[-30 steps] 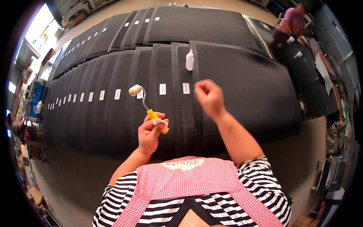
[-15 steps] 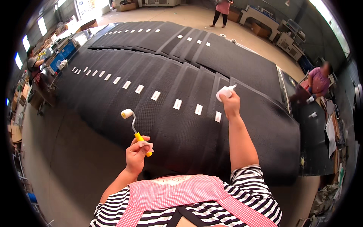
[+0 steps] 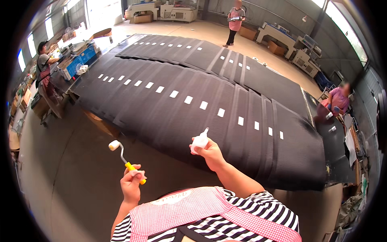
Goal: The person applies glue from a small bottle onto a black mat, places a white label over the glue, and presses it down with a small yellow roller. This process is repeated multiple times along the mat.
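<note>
My left hand (image 3: 131,184) is closed around the yellow handle of a small paint roller (image 3: 124,155), with a piece of pale cloth or paper pinched against the handle. The roller's white head points up and away to the left, off the mat's near edge. In my right hand (image 3: 209,154) is a white squeeze bottle (image 3: 199,143) with a thin nozzle tilted up. It hangs over the near part of a large black textured mat (image 3: 193,117). Small white labels (image 3: 204,105) lie in a row across the mat, several in number.
A second black mat (image 3: 225,50) with white labels lies beyond. One person (image 3: 48,72) stands at a bench with blue crates (image 3: 76,62) at left. Another person (image 3: 338,101) sits at right, and a third (image 3: 235,20) walks at the back near machines (image 3: 306,60).
My right hand has come back toward me and to the left with the squeeze bottle. The left hand has shifted left and lower with the roller. The view has turned.
</note>
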Tool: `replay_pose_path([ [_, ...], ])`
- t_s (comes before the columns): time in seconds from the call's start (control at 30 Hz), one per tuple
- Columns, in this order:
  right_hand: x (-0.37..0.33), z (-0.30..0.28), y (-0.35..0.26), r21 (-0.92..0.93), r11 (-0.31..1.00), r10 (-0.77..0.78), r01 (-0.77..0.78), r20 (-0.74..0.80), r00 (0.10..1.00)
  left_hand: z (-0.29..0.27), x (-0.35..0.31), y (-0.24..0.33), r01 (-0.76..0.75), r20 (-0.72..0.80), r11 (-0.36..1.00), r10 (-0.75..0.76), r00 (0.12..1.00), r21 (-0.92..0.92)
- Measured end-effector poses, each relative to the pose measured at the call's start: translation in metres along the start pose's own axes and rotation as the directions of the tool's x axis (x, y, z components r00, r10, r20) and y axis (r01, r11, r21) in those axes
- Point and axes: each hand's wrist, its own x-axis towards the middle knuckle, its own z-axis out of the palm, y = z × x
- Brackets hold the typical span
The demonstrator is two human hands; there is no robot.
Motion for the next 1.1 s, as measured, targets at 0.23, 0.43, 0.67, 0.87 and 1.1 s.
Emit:
replay_pose_path([
  [0.23, 0.080, 0.145, 0.037, -0.077, 0.997, -0.010, 0.024, 0.183, 0.983, -0.153, -0.024, 0.047, -0.011, -0.203, 0.994, 0.032, 0.979, 0.107],
  [0.43, 0.169, 0.244, 0.066, -0.114, 0.992, -0.026, 0.058, 0.267, 0.963, -0.230, -0.004, 0.045, 0.009, -0.312, 0.997, 0.014, 0.950, 0.072],
  [0.67, 0.310, 0.366, 0.144, -0.096, 0.994, -0.013, 0.048, 0.341, 0.940, -0.355, 0.079, 0.056, -0.018, -0.395, 0.990, 0.072, 0.916, 0.139],
  [0.87, 0.435, 0.514, 0.203, -0.155, 0.986, 0.021, 0.057, 0.462, 0.886, -0.450, 0.151, 0.083, 0.066, -0.490, 0.960, 0.079, 0.868, 0.271],
  [1.1, 0.561, 0.626, 0.277, -0.276, 0.955, -0.011, 0.106, 0.328, 0.945, -0.558, 0.240, 0.095, 0.095, -0.489, 0.954, 0.060, 0.870, 0.284],
])
